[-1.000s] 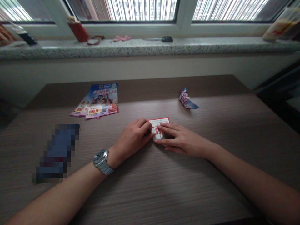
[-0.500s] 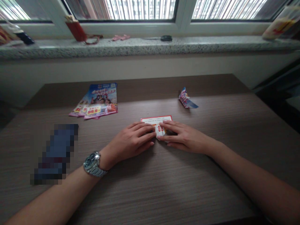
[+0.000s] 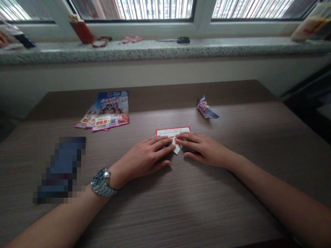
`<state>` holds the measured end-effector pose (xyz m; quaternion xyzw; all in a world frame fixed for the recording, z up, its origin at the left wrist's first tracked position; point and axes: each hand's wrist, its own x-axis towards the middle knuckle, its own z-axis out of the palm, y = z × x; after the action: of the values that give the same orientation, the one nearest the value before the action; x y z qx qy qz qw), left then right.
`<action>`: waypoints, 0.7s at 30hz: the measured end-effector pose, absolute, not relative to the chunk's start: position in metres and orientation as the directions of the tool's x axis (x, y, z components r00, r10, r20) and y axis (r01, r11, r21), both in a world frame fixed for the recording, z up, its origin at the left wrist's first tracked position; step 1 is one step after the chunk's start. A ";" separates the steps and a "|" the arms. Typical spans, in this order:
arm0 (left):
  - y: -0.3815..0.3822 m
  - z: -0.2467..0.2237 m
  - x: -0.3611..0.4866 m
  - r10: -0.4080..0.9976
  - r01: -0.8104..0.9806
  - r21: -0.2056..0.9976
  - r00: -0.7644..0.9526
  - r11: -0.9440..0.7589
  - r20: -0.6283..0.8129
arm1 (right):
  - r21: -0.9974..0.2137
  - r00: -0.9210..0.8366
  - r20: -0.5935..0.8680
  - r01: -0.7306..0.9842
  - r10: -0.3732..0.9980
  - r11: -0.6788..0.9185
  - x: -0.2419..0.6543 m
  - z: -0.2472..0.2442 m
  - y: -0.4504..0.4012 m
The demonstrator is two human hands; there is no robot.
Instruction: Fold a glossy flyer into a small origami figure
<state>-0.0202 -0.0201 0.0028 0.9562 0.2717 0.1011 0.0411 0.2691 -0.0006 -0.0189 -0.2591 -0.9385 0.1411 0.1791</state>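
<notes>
A small folded paper sheet (image 3: 172,131), white with a red border along its far edge, lies flat on the table in front of me. Its near end comes to a point. My left hand (image 3: 148,155) rests on the left part of the paper with fingers stretched out, thumb on the tabletop side. From the right, my right hand (image 3: 204,148) lies on the paper with its fingers extended and thumb apart. Both hands cover much of the sheet's sides. Beyond them stands a folded paper piece (image 3: 205,109) with blue and pink print.
A fanned stack of printed flyers (image 3: 111,110) lies at the back left of the wooden table (image 3: 160,213). Nearer on the left is a dark pixelated object (image 3: 62,165). On the stone windowsill sit a red container (image 3: 82,31) and a black-handled tool (image 3: 183,40).
My left fingers have slid slightly right across the paper. My right fingers have shifted slightly, and the pointed near end of the sheet shows more.
</notes>
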 end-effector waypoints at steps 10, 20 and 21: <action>-0.020 0.003 -0.018 0.531 0.505 0.178 0.832 -0.845 0.162 | -0.364 -0.802 0.266 0.429 0.534 0.827 0.270 -0.021 0.001; -0.020 0.002 -0.017 0.523 0.495 0.183 0.836 -0.849 0.165 | -0.363 -0.801 0.256 0.439 0.541 0.822 0.269 -0.020 -0.001; -0.020 0.002 -0.017 0.520 0.492 0.183 0.838 -0.851 0.165 | -0.364 -0.800 0.256 0.440 0.542 0.821 0.269 -0.020 0.000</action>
<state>-0.0175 -0.0196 0.0017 0.9564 0.2644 0.1047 0.0668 0.2691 -0.0004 -0.0197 -0.2618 -0.9377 0.1445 0.1769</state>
